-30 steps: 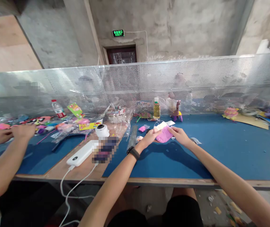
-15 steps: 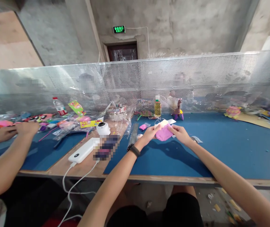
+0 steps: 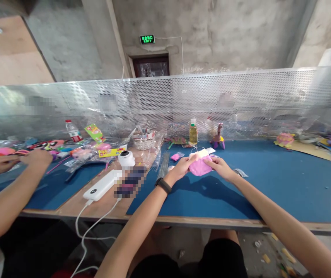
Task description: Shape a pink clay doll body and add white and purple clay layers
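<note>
Above the blue mat, both hands hold a soft pink-purple clay piece (image 3: 200, 167) with a cream band along its top. My left hand (image 3: 181, 168) is closed on its left edge, and my right hand (image 3: 223, 169) pinches its right side, thumb on the front. Thin pale wire (image 3: 193, 148) loops up behind the piece. Just beyond my left hand lies a small bright pink packet (image 3: 177, 156), with a bundle of thin grey rods (image 3: 163, 164) left of it. A small clear packet (image 3: 241, 172) rests beyond my right wrist.
A bottle of yellow liquid (image 3: 193, 132) and a purple-brown animal figure (image 3: 219, 137) stand at the back. On the left are a white power bank (image 3: 103, 185), a white camera (image 3: 126, 158) and a basket (image 3: 144, 139). A co-worker's hands (image 3: 34, 162) work farther left.
The clay piece has turned in my hands, its cream band now lying more evenly across the top. My right hand's fingers have shifted onto its front. The co-worker's hands moved slightly.
</note>
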A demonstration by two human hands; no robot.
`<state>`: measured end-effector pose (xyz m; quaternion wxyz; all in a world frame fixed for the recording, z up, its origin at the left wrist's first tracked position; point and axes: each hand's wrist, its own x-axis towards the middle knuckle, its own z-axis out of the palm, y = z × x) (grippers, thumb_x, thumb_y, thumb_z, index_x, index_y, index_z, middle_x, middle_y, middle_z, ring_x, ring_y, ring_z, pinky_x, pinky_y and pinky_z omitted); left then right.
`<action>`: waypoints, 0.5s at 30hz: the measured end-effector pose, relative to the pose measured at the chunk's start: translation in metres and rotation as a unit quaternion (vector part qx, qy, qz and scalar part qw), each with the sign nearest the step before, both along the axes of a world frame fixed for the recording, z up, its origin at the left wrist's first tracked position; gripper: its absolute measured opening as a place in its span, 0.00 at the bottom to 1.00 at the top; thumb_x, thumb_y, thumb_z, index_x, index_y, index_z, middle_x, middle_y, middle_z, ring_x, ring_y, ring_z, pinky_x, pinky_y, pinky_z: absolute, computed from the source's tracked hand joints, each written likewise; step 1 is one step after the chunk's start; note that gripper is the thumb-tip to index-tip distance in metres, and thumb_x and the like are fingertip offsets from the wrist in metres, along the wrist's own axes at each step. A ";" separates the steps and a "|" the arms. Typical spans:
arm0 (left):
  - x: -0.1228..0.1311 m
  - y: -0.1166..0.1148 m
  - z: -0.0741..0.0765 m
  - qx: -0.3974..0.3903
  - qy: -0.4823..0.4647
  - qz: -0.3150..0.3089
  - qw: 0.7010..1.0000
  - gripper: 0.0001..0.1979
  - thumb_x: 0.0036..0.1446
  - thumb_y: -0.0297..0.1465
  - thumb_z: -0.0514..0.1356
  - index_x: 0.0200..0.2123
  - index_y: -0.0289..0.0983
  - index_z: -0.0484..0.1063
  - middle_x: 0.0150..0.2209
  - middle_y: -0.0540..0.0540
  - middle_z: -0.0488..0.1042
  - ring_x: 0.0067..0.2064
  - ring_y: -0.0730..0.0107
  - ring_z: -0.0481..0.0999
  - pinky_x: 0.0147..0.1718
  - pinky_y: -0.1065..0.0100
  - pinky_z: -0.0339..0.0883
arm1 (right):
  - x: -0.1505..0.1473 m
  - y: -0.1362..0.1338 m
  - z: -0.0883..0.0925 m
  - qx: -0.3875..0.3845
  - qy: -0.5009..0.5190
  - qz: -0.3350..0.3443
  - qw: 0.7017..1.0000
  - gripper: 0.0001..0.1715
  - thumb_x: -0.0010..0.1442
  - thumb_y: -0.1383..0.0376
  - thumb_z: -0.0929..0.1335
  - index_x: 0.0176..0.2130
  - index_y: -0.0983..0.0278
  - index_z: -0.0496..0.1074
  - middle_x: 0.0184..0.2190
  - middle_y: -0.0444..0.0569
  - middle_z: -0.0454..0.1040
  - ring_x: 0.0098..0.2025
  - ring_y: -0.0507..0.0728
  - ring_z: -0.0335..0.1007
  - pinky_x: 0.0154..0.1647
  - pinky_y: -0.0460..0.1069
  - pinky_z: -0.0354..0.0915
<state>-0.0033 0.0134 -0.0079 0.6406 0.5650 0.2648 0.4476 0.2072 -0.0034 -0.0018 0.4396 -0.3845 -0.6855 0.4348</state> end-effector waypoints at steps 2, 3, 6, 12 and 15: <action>0.000 -0.002 0.002 -0.010 -0.010 -0.010 1.000 0.27 0.49 0.53 0.68 0.28 0.32 0.71 0.24 0.51 0.65 0.27 0.76 0.62 0.29 0.71 0.57 | -0.002 -0.005 0.004 -0.049 0.049 0.031 0.997 0.29 0.51 0.41 0.73 0.32 0.64 0.75 0.27 0.45 0.73 0.30 0.54 0.66 0.34 0.49 0.63; -0.001 -0.003 0.003 -0.014 -0.013 -0.017 1.000 0.27 0.49 0.53 0.68 0.28 0.31 0.71 0.25 0.51 0.66 0.28 0.76 0.62 0.29 0.71 0.58 | -0.003 -0.007 0.006 -0.074 0.071 0.045 0.994 0.29 0.50 0.41 0.74 0.33 0.64 0.75 0.29 0.46 0.74 0.32 0.54 0.68 0.36 0.50 0.64; 0.000 -0.006 0.007 -0.022 -0.021 -0.032 0.999 0.28 0.47 0.52 0.70 0.32 0.31 0.74 0.27 0.50 0.68 0.28 0.77 0.63 0.29 0.71 0.59 | -0.004 -0.012 0.009 -0.118 0.105 0.072 0.985 0.28 0.49 0.43 0.75 0.33 0.64 0.76 0.31 0.48 0.76 0.35 0.56 0.71 0.41 0.51 0.66; 0.002 -0.011 0.015 -0.002 -0.034 -0.015 0.999 0.30 0.48 0.53 0.68 0.40 0.31 0.77 0.31 0.46 0.74 0.31 0.73 0.70 0.31 0.71 0.63 | -0.005 -0.009 0.008 -0.110 0.091 0.028 0.989 0.28 0.46 0.44 0.77 0.31 0.65 0.76 0.27 0.45 0.74 0.29 0.53 0.67 0.34 0.49 0.64; 0.001 -0.008 0.015 0.005 -0.016 0.002 1.000 0.31 0.52 0.54 0.66 0.44 0.31 0.78 0.34 0.43 0.77 0.33 0.68 0.74 0.33 0.69 0.66 | -0.006 -0.007 0.007 -0.093 0.064 0.007 0.994 0.29 0.46 0.43 0.77 0.28 0.66 0.74 0.23 0.44 0.71 0.26 0.52 0.64 0.30 0.48 0.60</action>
